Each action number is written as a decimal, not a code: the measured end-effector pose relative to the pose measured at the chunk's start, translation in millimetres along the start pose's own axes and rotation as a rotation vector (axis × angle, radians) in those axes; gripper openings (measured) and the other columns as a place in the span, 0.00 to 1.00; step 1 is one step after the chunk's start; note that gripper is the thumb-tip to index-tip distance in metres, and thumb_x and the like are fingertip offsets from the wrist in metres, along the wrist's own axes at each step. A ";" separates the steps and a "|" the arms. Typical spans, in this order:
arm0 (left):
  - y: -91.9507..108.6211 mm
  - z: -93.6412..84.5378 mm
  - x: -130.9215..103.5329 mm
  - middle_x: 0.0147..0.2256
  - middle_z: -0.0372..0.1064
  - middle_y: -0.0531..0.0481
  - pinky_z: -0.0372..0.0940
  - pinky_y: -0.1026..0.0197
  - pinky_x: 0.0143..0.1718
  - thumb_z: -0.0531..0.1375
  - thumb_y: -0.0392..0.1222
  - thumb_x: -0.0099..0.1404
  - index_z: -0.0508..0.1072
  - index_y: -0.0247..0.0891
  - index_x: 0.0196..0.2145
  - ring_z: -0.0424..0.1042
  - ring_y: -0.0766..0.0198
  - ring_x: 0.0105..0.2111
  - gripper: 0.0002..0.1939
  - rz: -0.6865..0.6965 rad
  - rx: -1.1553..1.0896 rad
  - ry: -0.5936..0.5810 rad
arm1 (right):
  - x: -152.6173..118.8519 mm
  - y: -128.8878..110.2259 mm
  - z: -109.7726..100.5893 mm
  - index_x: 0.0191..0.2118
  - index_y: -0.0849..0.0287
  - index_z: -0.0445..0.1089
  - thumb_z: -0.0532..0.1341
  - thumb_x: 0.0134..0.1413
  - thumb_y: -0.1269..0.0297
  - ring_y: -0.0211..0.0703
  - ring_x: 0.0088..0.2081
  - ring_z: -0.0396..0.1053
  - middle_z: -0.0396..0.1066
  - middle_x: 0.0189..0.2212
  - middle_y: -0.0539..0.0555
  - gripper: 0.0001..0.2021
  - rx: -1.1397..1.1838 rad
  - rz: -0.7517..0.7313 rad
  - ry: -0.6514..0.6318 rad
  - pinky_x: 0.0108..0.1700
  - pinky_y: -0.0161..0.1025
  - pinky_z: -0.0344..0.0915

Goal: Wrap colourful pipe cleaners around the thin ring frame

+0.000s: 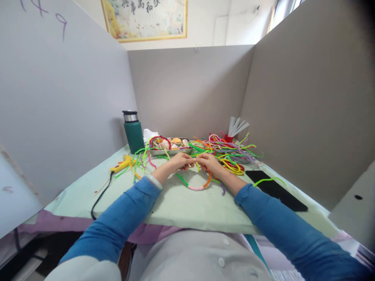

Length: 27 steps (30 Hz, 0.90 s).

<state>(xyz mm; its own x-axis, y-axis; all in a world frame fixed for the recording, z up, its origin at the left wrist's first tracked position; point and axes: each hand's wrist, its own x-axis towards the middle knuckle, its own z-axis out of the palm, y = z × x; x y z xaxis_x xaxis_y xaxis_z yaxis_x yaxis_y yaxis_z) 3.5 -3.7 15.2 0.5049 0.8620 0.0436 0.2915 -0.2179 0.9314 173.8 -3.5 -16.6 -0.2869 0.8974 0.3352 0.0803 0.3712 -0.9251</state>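
My left hand (182, 160) and my right hand (208, 162) meet fingertip to fingertip over the middle of the table, both closed in a pinch. Between them shows a short piece of yellow pipe cleaner (197, 167). Just below the hands curves a ring of pipe cleaners (195, 188), green on the left, pink at the bottom and orange on the right. My fingers hide its upper part, so I cannot tell whether the yellow piece joins it. A purple pipe cleaner (223, 189) pokes out beneath my right wrist.
Behind the hands lie a metal tray (170, 152) of shells and a heap of coloured pipe cleaners (228, 150). A green bottle (134, 134) and a yellow glue gun (120, 166) stand left. To the right are a black slab (275, 190) and white sticks (234, 127) in a red holder.
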 end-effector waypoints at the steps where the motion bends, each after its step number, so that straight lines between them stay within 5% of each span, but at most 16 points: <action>1: 0.3 0.2 0.0 0.22 0.64 0.52 0.48 0.68 0.14 0.61 0.51 0.51 0.69 0.30 0.25 0.56 0.76 0.15 0.17 -0.007 0.008 0.014 | 0.3 0.6 -0.1 0.25 0.60 0.61 0.60 0.43 0.55 0.29 0.14 0.51 0.55 0.15 0.43 0.13 0.002 0.002 0.003 0.16 0.30 0.48; 8: -4.3 1.1 4.7 0.14 0.57 0.56 0.48 0.69 0.15 0.61 0.57 0.49 0.69 0.32 0.24 0.54 0.74 0.14 0.21 -0.061 0.153 0.138 | -1.1 0.7 1.1 0.24 0.60 0.61 0.60 0.43 0.51 0.28 0.14 0.51 0.56 0.16 0.43 0.15 -0.009 0.043 -0.022 0.16 0.30 0.49; 27: -5.3 -1.2 1.0 0.09 0.46 0.59 0.37 0.66 0.13 0.59 0.58 0.52 0.67 0.33 0.22 0.42 0.76 0.10 0.22 -0.014 0.001 -0.073 | -3.9 -3.4 2.0 0.28 0.60 0.64 0.59 0.45 0.53 0.29 0.14 0.51 0.57 0.14 0.43 0.13 -0.042 -0.002 -0.032 0.16 0.30 0.48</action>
<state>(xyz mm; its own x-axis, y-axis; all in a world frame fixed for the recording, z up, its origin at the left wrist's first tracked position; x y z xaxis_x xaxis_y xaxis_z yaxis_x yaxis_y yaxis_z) 1.5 -1.2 10.7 0.5589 0.8292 0.0035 0.3000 -0.2062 0.9314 172.8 -8.7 -15.1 -0.3175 0.8890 0.3301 0.1200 0.3830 -0.9159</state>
